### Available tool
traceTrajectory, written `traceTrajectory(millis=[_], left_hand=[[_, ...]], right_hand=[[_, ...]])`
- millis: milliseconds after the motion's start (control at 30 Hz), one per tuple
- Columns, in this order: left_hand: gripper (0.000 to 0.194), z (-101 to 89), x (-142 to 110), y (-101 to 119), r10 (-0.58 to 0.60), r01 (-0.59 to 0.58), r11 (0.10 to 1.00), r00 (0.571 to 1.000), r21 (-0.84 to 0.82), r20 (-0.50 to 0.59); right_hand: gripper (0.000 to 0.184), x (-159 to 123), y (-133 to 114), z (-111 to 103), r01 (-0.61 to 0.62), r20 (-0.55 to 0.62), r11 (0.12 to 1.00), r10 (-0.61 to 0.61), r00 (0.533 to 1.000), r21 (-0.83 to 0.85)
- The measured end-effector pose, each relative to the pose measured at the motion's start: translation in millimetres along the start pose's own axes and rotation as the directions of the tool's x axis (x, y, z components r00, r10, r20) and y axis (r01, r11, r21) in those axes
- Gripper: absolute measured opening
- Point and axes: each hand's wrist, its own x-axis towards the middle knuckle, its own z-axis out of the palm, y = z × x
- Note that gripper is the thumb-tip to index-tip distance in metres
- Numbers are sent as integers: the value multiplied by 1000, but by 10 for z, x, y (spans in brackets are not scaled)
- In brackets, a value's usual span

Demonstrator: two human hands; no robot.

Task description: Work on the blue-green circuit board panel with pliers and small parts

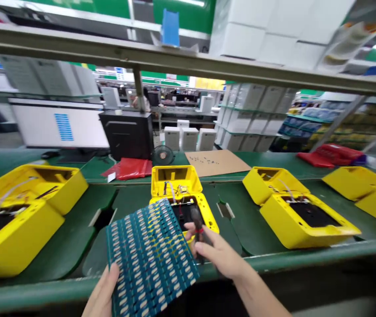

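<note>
My left hand (103, 288) grips the lower left edge of a teal circuit board panel (150, 259), thumb on top. The panel is tilted toward me, and rows of small pale parts cover it. To its right, my right hand (219, 253) is closed around dark pliers (197, 220) with red on the handle; they are blurred, and their tip points up and away. Directly behind both hands lies an opened yellow case (176, 180), with wires and a black inner plate. The panel hides part of the case's lower half.
More opened yellow cases stand on the green conveyor (221, 193), to the left (25, 246) and right (303, 224). Behind are a monitor (35, 125), a black computer tower (128, 134), red bags (131, 169) and cardboard (230, 163) with small dark parts. A shelf beam (188, 64) crosses above.
</note>
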Motion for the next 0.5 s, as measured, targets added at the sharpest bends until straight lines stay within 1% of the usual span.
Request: traceTrajectory(millis=[67,100,167,233,300,400,500], left_hand=[[66,-57,-41,114,45,-49,997,996,-54,-75],[64,-66,-73,175,65,-73,994,994,-87,-89],[61,-47,-152,278,102,-113,983,992,-143,-77],[60,-1,-224,338,144,-151,975,988,-165,-56],[60,36,-270,356,174,-182,971,983,-153,-64],[59,46,-289,347,187,-196,972,979,-131,-81],[56,32,-285,345,182,-194,973,978,-126,-105]], right_hand=[[51,-5,-47,-85,-22,4,990,23,1000,-140],[51,-6,-77,-111,-40,13,975,44,999,-220],[47,-10,-144,-115,-63,47,925,87,995,-375],[41,-16,-206,-63,-59,89,876,115,989,-479],[34,-18,-247,14,-35,120,847,116,986,-530],[24,-12,-259,104,-22,146,838,120,982,-545],[24,-2,-241,135,-19,165,834,132,977,-552]])
